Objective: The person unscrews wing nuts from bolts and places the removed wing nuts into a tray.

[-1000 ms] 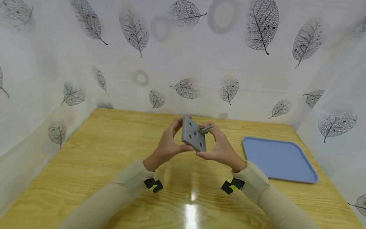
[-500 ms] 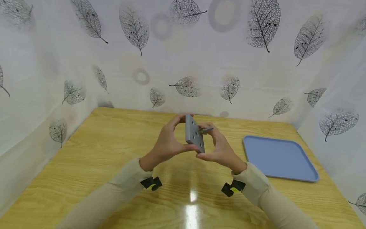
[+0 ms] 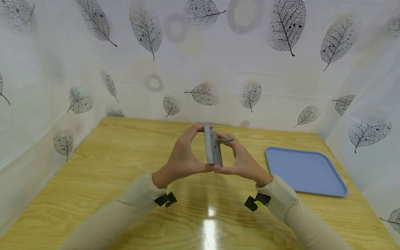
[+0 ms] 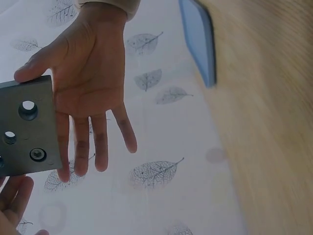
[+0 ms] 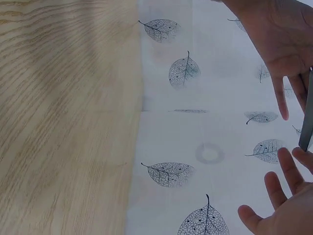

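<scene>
A grey metal plate (image 3: pixel 214 147) with several holes is held up over the table, nearly edge-on to the head view. From its right-hand face sticks a thin metal pin (image 3: pixel 227 140). My left hand (image 3: pixel 184 156) grips the plate, fingers at the upper edge and thumb at the lower. My right hand (image 3: pixel 245 159) has its thumb at the lower edge and fingers near the pin. In the left wrist view the plate (image 4: pixel 24 125) shows its holed face beside my right hand (image 4: pixel 90 73). The right wrist view shows only a sliver of plate (image 5: pixel 307 117).
A blue tray (image 3: pixel 307 172) lies on the right side of the wooden table (image 3: pixel 103 163). Behind and at both sides hangs a white sheet (image 3: pixel 200 66) with a leaf print.
The plate has turned more edge-on to the head view and shifted slightly right. My left hand has turned with it, and the two thumbs have come together at its lower edge.
</scene>
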`<state>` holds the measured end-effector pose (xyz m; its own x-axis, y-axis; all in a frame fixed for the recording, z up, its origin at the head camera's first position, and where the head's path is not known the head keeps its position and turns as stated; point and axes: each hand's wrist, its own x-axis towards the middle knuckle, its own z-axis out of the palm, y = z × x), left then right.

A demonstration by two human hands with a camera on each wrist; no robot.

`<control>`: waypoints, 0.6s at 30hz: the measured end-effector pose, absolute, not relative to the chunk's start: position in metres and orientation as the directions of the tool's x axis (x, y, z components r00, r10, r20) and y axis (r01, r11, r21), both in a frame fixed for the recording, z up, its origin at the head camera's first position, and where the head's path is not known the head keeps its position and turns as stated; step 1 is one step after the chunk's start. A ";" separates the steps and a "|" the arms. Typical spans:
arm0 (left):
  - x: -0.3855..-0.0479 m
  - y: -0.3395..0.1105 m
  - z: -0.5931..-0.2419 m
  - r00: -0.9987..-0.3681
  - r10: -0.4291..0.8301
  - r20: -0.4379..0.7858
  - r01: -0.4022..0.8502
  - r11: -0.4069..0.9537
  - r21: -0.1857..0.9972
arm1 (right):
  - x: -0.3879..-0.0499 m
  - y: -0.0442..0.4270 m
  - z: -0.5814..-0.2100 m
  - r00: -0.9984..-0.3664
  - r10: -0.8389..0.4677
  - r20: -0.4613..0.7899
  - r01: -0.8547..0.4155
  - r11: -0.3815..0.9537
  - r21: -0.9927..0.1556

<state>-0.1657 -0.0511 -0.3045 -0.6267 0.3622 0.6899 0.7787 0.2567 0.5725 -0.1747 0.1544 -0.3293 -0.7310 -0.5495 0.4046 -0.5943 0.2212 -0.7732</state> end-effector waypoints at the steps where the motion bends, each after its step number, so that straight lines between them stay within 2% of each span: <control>1: -0.166 -0.051 -0.305 -0.622 0.360 0.695 0.783 0.264 0.564 | -0.175 0.155 -0.329 -0.737 -0.551 0.392 -0.586 0.231 -0.777; 12: -0.170 -0.053 -0.312 -0.631 0.313 0.710 0.776 0.232 0.587 | -0.172 0.156 -0.323 -0.755 -0.560 0.342 -0.564 0.287 -0.775; 15: -0.172 -0.052 -0.315 -0.584 0.308 0.751 0.810 0.287 0.511 | -0.169 0.155 -0.319 -0.789 -0.541 0.292 -0.507 0.303 -0.807; 18: -0.173 -0.050 -0.319 -0.497 0.316 0.808 0.847 0.380 0.373 | -0.167 0.150 -0.314 -0.832 -0.510 0.218 -0.413 0.308 -0.857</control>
<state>-0.1727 -0.0500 -0.3185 -0.4975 0.3158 0.8080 0.8466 0.3798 0.3728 -0.1668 0.1501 -0.3139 -0.8323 -0.5096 0.2180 -0.4131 0.3081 -0.8570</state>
